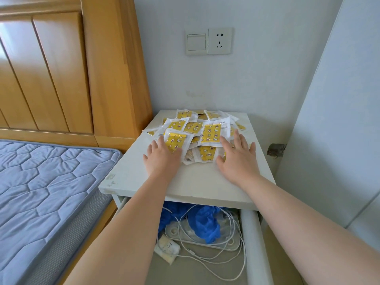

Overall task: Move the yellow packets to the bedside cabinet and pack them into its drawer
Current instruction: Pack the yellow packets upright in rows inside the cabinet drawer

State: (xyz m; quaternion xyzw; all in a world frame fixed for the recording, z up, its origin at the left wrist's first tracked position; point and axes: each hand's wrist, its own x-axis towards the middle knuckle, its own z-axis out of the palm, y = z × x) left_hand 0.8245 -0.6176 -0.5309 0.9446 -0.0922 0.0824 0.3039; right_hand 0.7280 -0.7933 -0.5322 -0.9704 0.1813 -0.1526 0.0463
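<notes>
Where the single wooden headboard and one blue quilted mattress end, one white bedside cabinet stands against the wall. Its one visible drawer is pulled open below the top. The yellow packets lie in one loose, overlapping heap on the rear half of the cabinet top. At least a dozen show, but the overlap hides the exact count, and none is seen in the drawer. Two bare hands reach in, palms down with fingers straight and spread. The left hand lies on the heap's near-left packets, the right hand on its right edge, and neither grips anything. Inside the drawer sit one crumpled blue cloth and tangled white cables, too knotted to count. One switch and one socket sit side by side on the wall above.
</notes>
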